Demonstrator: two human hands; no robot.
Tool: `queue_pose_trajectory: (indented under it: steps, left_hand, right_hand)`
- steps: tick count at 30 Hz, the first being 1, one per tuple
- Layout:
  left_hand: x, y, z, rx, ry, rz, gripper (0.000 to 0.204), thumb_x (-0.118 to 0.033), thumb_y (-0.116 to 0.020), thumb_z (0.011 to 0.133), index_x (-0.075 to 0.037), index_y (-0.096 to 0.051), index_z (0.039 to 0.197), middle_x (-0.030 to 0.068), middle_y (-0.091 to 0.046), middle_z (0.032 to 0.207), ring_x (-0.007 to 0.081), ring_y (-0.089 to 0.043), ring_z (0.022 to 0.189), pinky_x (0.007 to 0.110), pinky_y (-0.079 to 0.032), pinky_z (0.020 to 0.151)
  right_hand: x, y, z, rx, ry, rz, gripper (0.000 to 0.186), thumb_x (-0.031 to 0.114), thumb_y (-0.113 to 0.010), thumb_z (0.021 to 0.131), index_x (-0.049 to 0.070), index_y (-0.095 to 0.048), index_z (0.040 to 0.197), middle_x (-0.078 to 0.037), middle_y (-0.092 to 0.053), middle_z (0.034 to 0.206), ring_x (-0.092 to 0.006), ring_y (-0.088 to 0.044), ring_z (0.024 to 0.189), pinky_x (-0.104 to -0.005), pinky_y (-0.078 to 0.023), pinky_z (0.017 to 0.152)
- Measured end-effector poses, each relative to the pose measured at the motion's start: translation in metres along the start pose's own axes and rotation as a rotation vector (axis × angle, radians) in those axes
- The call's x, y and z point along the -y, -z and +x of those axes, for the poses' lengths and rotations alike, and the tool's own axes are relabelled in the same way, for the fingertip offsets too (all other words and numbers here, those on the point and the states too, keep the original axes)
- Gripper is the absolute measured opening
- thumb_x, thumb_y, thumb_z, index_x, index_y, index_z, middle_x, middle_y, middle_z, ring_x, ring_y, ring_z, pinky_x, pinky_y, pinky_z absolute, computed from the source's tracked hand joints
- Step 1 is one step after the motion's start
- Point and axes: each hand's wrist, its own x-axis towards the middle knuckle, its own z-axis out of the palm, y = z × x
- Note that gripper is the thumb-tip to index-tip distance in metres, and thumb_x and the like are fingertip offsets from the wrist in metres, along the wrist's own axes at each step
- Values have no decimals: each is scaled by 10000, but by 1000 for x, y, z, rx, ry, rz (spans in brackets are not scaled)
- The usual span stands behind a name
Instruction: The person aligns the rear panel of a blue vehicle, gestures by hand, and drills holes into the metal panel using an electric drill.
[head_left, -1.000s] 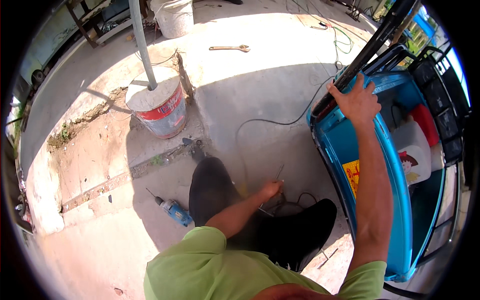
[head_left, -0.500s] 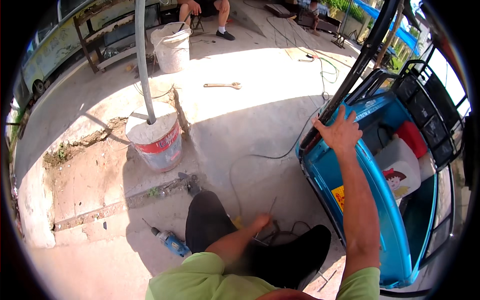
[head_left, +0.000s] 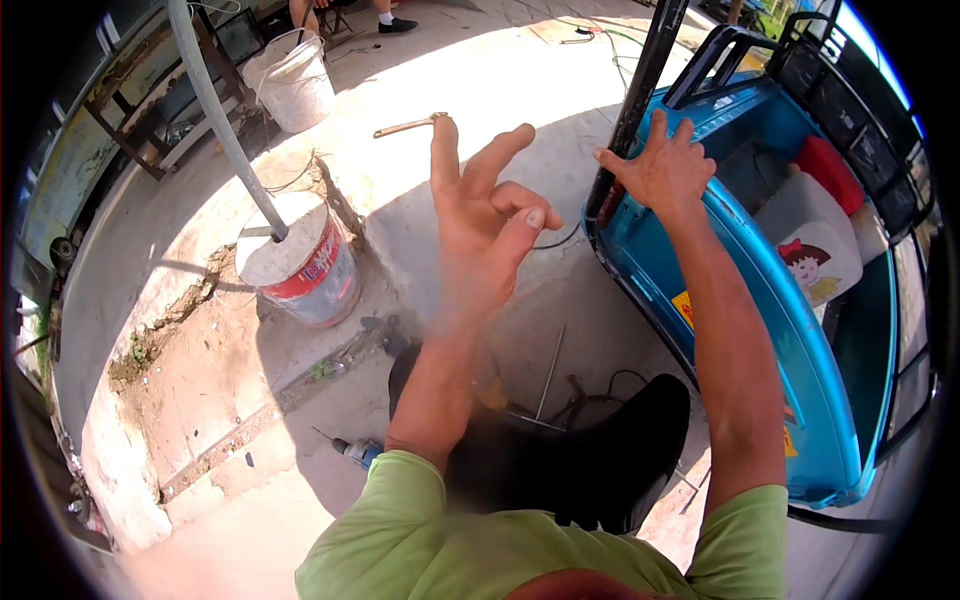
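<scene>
My left hand (head_left: 480, 235) is raised in mid-air with its fingers apart and holds nothing. Its index fingertip overlaps one end of a wrench (head_left: 405, 127) on the sunlit ground beyond. My right hand (head_left: 665, 170) rests with spread fingers on the front corner of a blue metal cargo bed (head_left: 765, 285), its thumb reaching to a black post (head_left: 643, 85). Below, near my dark-trousered knees, is a thin T-shaped metal rod (head_left: 550, 372) beside a dark cable (head_left: 590, 400). A blue power drill (head_left: 358, 450) lies left of my legs, partly covered by my arm.
A concrete-filled bucket (head_left: 312, 270) with a grey pole (head_left: 215, 105) stands at left. Behind it are a white bucket (head_left: 298, 90) and a seated person's legs. The bed holds a white container (head_left: 810, 235) and a red object (head_left: 832, 172). Broken concrete edges the left ground.
My left hand has let go of the thin rod low between my knees and risen, fingers spreading. My right hand stays on the cargo bed. The view has shifted, showing less of the background.
</scene>
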Motion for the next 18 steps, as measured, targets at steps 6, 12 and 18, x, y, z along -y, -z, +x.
queue_pose_trajectory:
  steps: [6,12,18]
  left_hand:
    - [-51,1,49,379,-459,63,981,-831,-415,919,-231,-112,1634,261,-357,1560,421,-257,1539,564,-117,1265]
    - [-108,5,69,651,-402,25,852,-816,-252,985,-127,-733,1124,67,-707,834,307,-631,1114,591,2,1295]
    - [-126,-15,67,545,-381,-39,726,-721,-323,1029,-176,-672,702,-54,-567,565,163,-635,752,571,21,1314]
  right_hand:
    - [-8,-22,3,-22,0,-39,1142,902,-583,776,130,-401,1598,-286,-486,1422,-425,-645,1071,-482,-481,774]
    - [-3,-16,2,-18,-3,-57,1125,898,-577,786,145,-397,1601,-262,-493,1399,-420,-643,1085,-485,-470,794]
    - [1,-5,-2,50,-24,45,1053,810,-671,784,103,-446,1531,-276,-446,1466,-454,-606,1202,-553,-487,911]
